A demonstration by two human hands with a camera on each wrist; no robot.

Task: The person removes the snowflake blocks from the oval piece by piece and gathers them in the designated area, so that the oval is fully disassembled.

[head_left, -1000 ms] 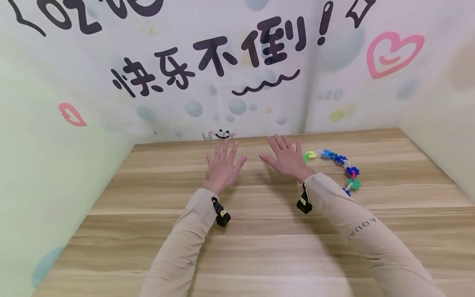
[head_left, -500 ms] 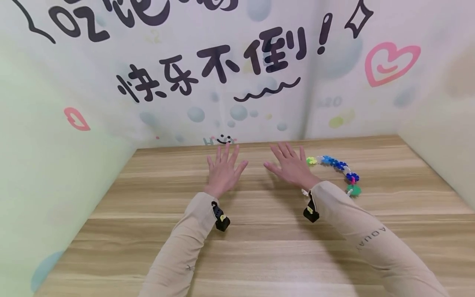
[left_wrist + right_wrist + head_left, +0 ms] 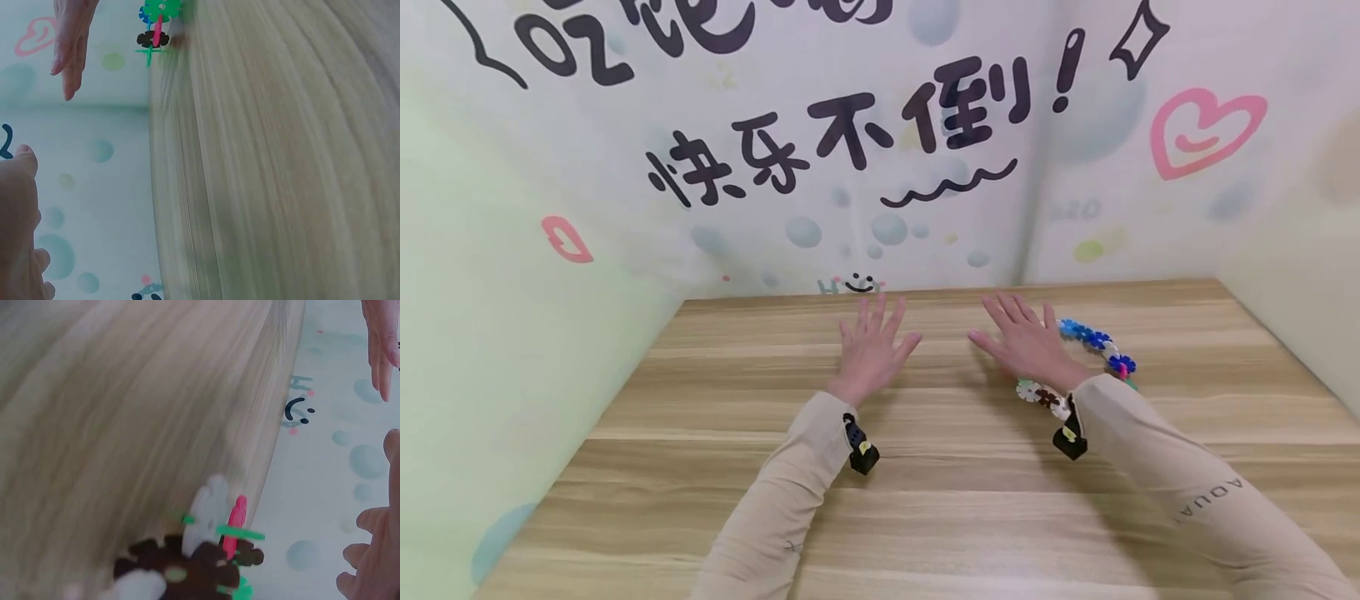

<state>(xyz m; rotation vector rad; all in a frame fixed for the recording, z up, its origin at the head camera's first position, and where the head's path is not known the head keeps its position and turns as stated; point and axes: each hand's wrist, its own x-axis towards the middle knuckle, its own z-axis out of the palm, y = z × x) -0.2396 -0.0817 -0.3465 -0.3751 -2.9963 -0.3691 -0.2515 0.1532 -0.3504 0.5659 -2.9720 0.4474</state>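
Note:
A chain of linked plastic snowflake discs (image 3: 1099, 340), in blues, white, brown, green and pink, lies curved on the wooden table (image 3: 940, 517) at the right. My right hand (image 3: 1032, 346) is held palm down with straight fingers over the chain's left part, hiding some of it. In the right wrist view, a brown disc (image 3: 181, 572) and a white disc (image 3: 207, 515) show large near the camera. My left hand (image 3: 871, 354), fingers spread and holding nothing, is left of the chain, near the table's back. Both wrist views show the hands raised above the tabletop.
A white printed curtain (image 3: 850, 233) with black lettering stands right behind the table's back edge. Pale side walls (image 3: 550, 350) border the table at left and right. A black wrist camera (image 3: 862, 457) is strapped to each sleeve.
My right hand has moved right, over the chain's left part; white and brown discs now show below its wrist. The left hand has shifted slightly right. The head view has tilted and turned a little.

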